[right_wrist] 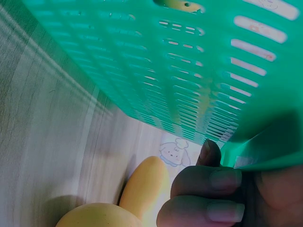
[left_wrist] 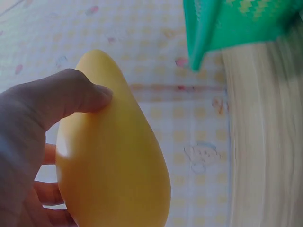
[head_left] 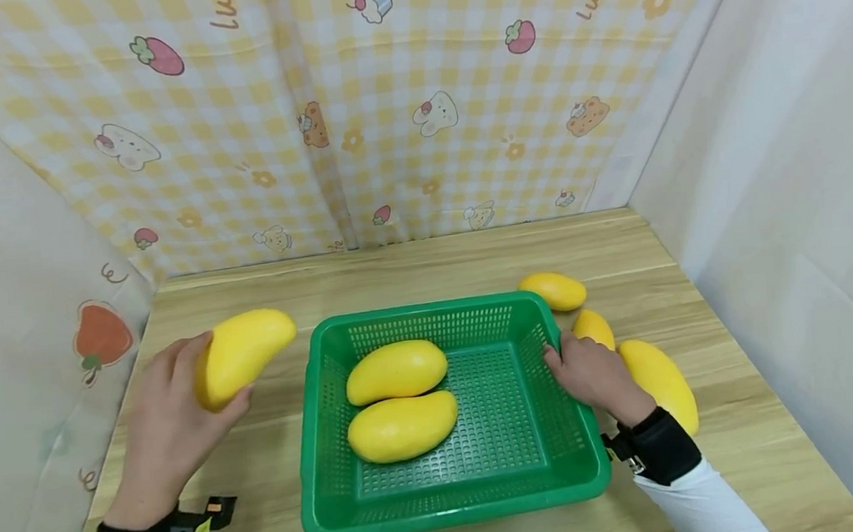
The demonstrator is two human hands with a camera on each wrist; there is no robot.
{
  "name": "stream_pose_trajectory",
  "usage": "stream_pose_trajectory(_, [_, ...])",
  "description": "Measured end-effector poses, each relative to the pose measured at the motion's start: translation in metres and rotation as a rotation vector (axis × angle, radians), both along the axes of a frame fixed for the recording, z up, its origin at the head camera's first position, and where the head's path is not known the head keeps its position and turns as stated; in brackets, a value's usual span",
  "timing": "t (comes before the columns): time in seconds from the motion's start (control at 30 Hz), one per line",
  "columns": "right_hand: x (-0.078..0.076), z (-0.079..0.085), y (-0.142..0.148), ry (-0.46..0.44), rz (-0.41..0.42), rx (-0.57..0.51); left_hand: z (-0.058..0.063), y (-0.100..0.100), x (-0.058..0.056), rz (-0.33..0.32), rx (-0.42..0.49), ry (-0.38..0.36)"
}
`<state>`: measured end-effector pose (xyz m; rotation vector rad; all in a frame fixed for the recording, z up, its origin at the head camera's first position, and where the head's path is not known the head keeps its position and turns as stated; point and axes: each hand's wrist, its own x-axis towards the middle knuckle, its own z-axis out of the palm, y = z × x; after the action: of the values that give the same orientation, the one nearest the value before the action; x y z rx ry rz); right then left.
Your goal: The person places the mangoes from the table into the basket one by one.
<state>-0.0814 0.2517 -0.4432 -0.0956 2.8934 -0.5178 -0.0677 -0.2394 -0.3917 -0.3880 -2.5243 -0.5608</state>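
My left hand (head_left: pixel 175 419) grips a yellow mango (head_left: pixel 245 355), raised left of the green basket (head_left: pixel 457 514). Seen from the left wrist, the thumb presses along the side of that mango (left_wrist: pixel 113 156), with fingers behind it. Two mangoes lie side by side inside the basket's left half, the upper one (head_left: pixel 397 371) just behind the lower one (head_left: pixel 403 428). On the basket's right rim, my right hand (head_left: pixel 596 374) holds on, thumb inside and fingers outside. The right wrist view shows its curled fingers (right_wrist: pixel 203 196) under the rim by the slotted wall (right_wrist: pixel 156 71).
Right of the basket lie three more mangoes: one at the back (head_left: pixel 553 291), a partly hidden one (head_left: pixel 593 328) and a larger one (head_left: pixel 660 385) beside my right wrist. The wooden table (head_left: pixel 412 271) meets a checked cloth (head_left: pixel 404 167) behind and pale cloth on both sides.
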Motion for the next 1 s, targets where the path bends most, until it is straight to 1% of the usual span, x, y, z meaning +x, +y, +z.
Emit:
stream_pose_trajectory(0.13, [0.0,0.002,0.0,-0.025,-0.008,-0.004,-0.002,0.017,0.001,-0.027,0.019,-0.019])
stream_pose_trajectory(0.27, [0.001,0.001,-0.001,-0.041,-0.013,-0.003,-0.006,0.035,0.002,-0.104,0.024,-0.035])
stream_pose_trajectory(0.4, [0.001,0.001,-0.001,-0.019,-0.002,0.0,-0.008,0.048,0.002,-0.184,-0.013,-0.02])
stream_pose_trajectory(0.5, [0.0,0.002,0.0,-0.004,0.006,0.001,-0.008,0.056,0.003,-0.22,-0.052,0.008])
stream_pose_trajectory(0.63, [0.0,0.0,0.002,-0.004,0.004,0.004,-0.008,0.069,0.007,-0.254,-0.09,0.025])
stream_pose_trajectory(0.7, [-0.001,0.0,0.002,-0.007,0.002,0.007,-0.008,0.075,0.01,-0.267,-0.099,0.021])
stream_pose_trajectory(1.0, [-0.001,-0.002,0.001,-0.012,-0.004,-0.007,-0.009,0.102,0.026,-0.32,-0.136,-0.059])
